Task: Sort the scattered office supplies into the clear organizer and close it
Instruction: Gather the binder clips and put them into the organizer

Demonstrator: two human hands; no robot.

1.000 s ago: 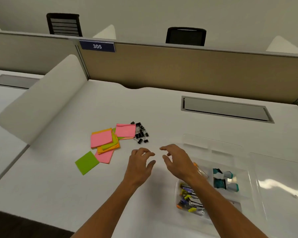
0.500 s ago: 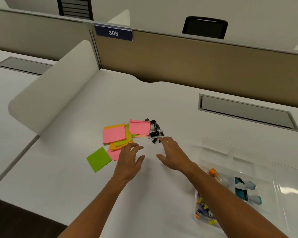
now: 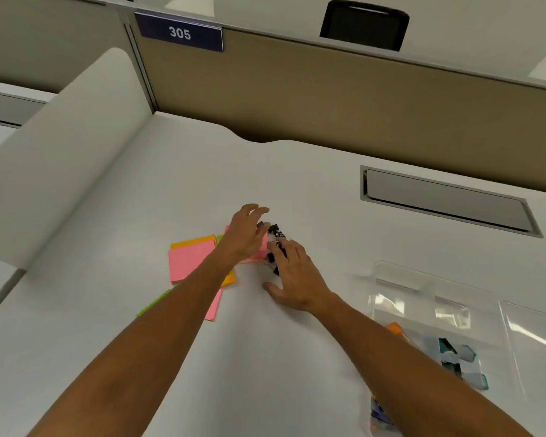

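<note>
White desk (image 3: 202, 357), one person's two bare forearms reaching forward across it. Binder clips (image 3: 276, 236), black, small heap at mid-desk, touching the right edge of the sticky notes; partly hidden by both hands. Left hand (image 3: 245, 236): over the pink top note and the left side of the clip heap, fingers loosely spread and slightly bent, tips at the clips; whether any clip is pinched cannot be told. Right hand (image 3: 293, 279): palm down on the near right side of the heap, fingers extended onto the clips, thumb splayed flat on the desk; nothing visibly grasped. Sticky notes (image 3: 189, 258): loose overlapping pile of pink, orange and green sheets, left of the clips, partly under the left forearm. Clear organizer (image 3: 401, 275): open, at the right, well apart from the clips; contains teal and grey items (image 3: 457, 357), an orange-capped item (image 3: 394, 328), and small mixed-colour pieces (image 3: 379, 414) in its near compartment. Hinged lid (image 3: 536, 335) lies flat to its right. Beige partition (image 3: 328, 89) behind, bearing a plate marked 305 (image 3: 180, 33); grey cable hatch (image 3: 445, 200) set in the desk.
</note>
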